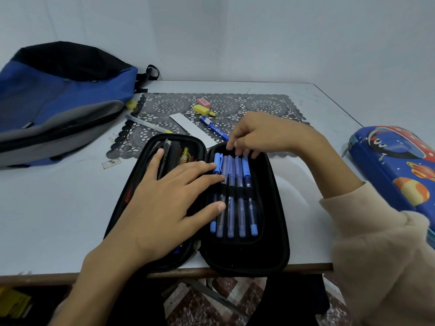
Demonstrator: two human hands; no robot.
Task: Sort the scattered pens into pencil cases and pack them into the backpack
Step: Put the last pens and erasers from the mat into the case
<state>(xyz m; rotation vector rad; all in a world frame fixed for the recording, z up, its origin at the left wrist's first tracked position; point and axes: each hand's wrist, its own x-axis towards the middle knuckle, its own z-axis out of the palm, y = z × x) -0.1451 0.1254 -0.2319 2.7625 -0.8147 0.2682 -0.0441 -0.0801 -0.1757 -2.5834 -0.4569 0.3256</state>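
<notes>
A black pencil case (pixel 270 234) lies open at the table's front edge. Several blue pens (pixel 235 198) sit side by side under elastic loops in its right half. My left hand (pixel 164 201) lies flat on the case, its straight fingers touching the leftmost pens. My right hand (pixel 261 135) reaches in from the right, its fingertips pinching the caps of the middle pens. A blue pen (pixel 214 128) and a clear pen (pixel 148 124) lie loose on the lace mat. The blue and grey backpack (pixel 58 104) rests at the back left.
A blue space-print pencil case (pixel 395 170) lies closed at the right edge. On the dark lace mat (pixel 266 107) are a pink eraser (pixel 203 102), a yellow highlighter (pixel 204 110) and a white ruler (pixel 190 128). A small yellow piece (pixel 131 104) sits beside the backpack.
</notes>
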